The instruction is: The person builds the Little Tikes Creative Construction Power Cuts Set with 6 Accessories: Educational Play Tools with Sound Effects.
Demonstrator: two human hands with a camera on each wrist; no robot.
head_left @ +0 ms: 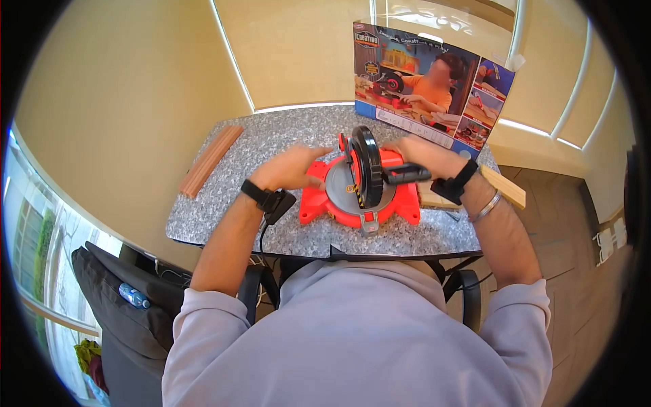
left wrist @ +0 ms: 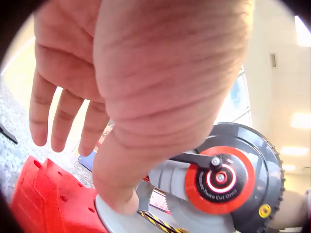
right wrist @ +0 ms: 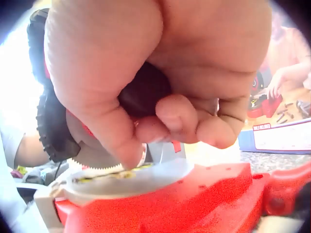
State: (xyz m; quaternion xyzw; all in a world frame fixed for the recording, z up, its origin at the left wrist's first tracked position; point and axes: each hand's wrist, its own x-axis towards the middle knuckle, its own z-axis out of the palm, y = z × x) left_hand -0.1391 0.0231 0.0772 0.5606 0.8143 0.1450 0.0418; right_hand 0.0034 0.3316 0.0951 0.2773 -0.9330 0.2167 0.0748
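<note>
A toy miter saw stands on the speckled grey tabletop. It has a red base, a round grey turntable and a black blade guard. At its left rear, my left hand has its fingers extended. The left thumb reaches down to the turntable's edge. Behind the saw's black handle, my right hand is at the rear right of the saw. Its fingers curl about a dark rounded part of the saw, partly hidden by the thumb.
A printed toy box stands upright at the back right of the table. Brown strips lie at the left edge. Pale wood pieces lie at the right, partly under the right wrist. A dark chair with a water bottle is at lower left.
</note>
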